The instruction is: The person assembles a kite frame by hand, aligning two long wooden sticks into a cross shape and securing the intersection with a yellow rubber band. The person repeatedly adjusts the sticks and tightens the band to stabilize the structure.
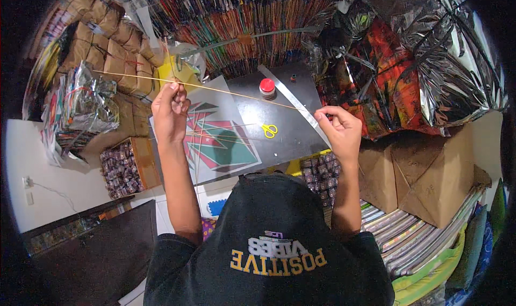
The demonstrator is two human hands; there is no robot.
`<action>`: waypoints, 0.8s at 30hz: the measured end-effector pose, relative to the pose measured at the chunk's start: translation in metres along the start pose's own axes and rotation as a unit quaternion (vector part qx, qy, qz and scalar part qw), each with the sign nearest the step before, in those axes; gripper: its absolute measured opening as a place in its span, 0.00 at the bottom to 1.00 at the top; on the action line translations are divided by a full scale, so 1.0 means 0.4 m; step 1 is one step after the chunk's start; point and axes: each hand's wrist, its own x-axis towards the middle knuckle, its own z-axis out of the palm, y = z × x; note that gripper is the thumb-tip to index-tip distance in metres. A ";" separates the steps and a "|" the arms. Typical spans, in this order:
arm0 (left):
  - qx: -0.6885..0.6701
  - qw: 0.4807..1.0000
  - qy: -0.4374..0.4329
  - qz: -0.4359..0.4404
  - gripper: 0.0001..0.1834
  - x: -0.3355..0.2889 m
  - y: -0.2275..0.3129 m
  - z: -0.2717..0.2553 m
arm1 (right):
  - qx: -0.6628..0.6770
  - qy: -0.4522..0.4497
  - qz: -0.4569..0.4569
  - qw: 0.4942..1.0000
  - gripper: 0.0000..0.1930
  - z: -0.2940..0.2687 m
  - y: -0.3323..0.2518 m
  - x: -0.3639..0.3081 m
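Observation:
My left hand is raised over the left of the dark table, thumb and fingers pinching thin tan sticks where two cross. One long thin stick slants from the upper left, through that pinch, toward my right hand. There my closed thumb and fingertips meet its far end. The second stick points up and away from my left hand. Below lies a sheet with green, red and black angular shapes, with several thin sticks across it. Yellow-handled scissors rest beside the sheet.
On the dark table stand a red-lidded jar and a small dark item, near a long metal ruler. Stacked bundles line the back. Wrapped packs rise at left, plastic-covered bundles and cardboard boxes at right.

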 end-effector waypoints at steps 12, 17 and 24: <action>0.493 0.859 -0.141 0.011 0.10 -0.012 0.049 0.020 | -0.030 0.081 -0.105 0.991 0.02 -0.081 -0.076 0.044; 0.618 0.731 -0.283 0.057 0.09 -0.053 0.026 0.094 | -0.101 0.125 -0.172 0.972 0.04 -0.123 -0.127 0.099; 0.681 0.627 -0.366 0.098 0.08 -0.112 -0.029 0.152 | -0.113 0.118 -0.229 0.960 0.06 -0.121 -0.197 0.147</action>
